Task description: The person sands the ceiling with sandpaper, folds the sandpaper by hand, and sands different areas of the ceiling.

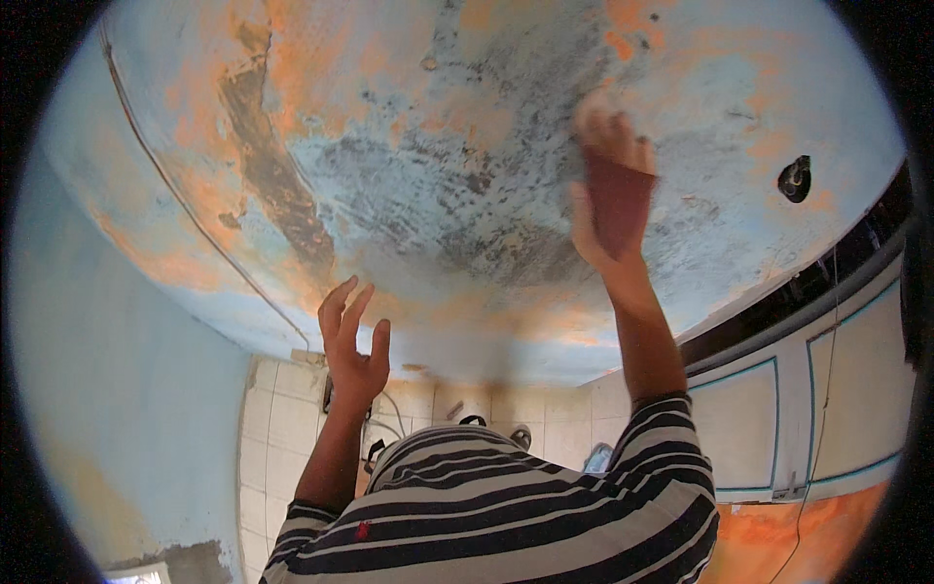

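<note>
My left hand (356, 365) spreads wide, empty; my blurred right (587, 226) bears a dark-red sheet (626, 200), grip unclear. Wall (409, 195) looks part-stripped: blue, orange remain.

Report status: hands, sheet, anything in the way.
Left hand open, empty. Right hand blurred, dark-red sheet across it. Patchy wall behind, contact unclear. No obstruction visible beside it.
</note>
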`<state>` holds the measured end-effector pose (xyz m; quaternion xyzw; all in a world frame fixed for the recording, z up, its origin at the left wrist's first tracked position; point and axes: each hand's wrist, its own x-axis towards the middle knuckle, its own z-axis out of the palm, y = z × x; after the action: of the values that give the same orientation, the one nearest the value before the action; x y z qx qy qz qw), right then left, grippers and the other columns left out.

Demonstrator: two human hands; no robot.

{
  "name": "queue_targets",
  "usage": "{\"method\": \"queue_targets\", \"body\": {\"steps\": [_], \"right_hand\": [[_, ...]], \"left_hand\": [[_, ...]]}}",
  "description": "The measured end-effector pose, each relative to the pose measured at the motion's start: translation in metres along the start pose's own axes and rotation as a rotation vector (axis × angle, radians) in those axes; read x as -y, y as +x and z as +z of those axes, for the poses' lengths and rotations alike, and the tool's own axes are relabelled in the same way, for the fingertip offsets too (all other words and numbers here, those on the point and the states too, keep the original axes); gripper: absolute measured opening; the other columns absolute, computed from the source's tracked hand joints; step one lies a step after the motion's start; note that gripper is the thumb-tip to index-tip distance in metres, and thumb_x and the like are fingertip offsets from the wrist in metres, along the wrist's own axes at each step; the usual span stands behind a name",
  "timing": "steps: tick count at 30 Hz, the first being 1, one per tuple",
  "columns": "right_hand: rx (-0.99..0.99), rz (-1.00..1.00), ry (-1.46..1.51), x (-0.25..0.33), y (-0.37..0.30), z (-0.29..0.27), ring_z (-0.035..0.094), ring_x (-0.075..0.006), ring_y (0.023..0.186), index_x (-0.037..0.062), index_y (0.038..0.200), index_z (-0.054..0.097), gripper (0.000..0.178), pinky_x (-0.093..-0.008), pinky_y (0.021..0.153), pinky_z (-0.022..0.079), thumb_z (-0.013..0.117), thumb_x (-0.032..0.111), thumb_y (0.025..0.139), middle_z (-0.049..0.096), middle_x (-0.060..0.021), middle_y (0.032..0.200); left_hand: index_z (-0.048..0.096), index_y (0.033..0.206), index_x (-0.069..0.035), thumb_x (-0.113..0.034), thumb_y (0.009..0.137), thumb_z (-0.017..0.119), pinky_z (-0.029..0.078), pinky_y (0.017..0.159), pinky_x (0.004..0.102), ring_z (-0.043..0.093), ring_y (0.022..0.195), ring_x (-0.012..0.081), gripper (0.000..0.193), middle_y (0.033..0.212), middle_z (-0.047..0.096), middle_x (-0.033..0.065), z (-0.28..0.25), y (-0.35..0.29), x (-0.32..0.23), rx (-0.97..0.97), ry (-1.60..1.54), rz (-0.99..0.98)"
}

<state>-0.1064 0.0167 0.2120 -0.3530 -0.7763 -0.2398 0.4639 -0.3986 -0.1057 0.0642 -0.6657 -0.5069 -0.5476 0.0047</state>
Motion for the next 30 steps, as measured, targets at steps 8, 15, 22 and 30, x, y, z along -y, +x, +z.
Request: {"method": "queue_targets", "body": {"steps": [8, 15, 22, 30], "right_hand": [[0.131, -0.151, -0.524, -0.019, 0.011, 0.010, 0.031, -0.0288, 0.142, 0.0176, 0.138, 0.052, 0.047, -0.0479, 0.114, 0.019, 0.056, 0.024, 0.092, 0.036, -0.0039, 0.154], [0.021, -0.199, -0.543, -0.016, 0.034, -0.011, 0.041, -0.0264, 0.134, 0.0206, 0.132, 0.054, 0.049, -0.0465, 0.104, 0.035, 0.061, 0.017, 0.084, 0.046, -0.0031, 0.143], [0.250, -0.268, -0.854, -0.027, 0.049, -0.027, 0.051, -0.0268, 0.126, 0.0120, 0.129, 0.056, 0.043, -0.0394, 0.102, 0.043, 0.061, 0.020, 0.087, 0.056, -0.0054, 0.133], [0.221, -0.220, 0.030, -0.035, 0.046, -0.028, 0.052, -0.0311, 0.123, 0.0101, 0.124, 0.057, 0.038, -0.0443, 0.104, 0.041, 0.060, 0.023, 0.089, 0.055, -0.0112, 0.134]], "left_hand": [[0.060, 0.124, -0.006, -0.005, 0.074, 0.071, 0.036, 0.103, 0.0486, 0.043, 0.125, 0.0374, 0.052, 0.135, 0.049, 0.0170, 0.008, 0.001, 0.000, 0.032, -0.014, -0.002], [0.060, 0.123, -0.007, -0.008, 0.075, 0.071, 0.037, 0.101, 0.0496, 0.044, 0.123, 0.0386, 0.049, 0.135, 0.048, 0.0175, 0.011, 0.033, 0.000, 0.074, -0.007, 0.125], [0.061, 0.122, -0.009, -0.013, 0.077, 0.072, 0.035, 0.101, 0.0523, 0.043, 0.125, 0.0399, 0.046, 0.138, 0.047, 0.0171, 0.007, 0.094, -0.008, 0.042, 0.133, 0.430], [0.062, 0.123, -0.016, -0.027, 0.082, 0.068, 0.030, 0.103, 0.0501, 0.040, 0.131, 0.0353, 0.043, 0.142, 0.045, 0.0127, -0.004, 0.228, -0.056, -0.115, 0.342, 0.863]]}}
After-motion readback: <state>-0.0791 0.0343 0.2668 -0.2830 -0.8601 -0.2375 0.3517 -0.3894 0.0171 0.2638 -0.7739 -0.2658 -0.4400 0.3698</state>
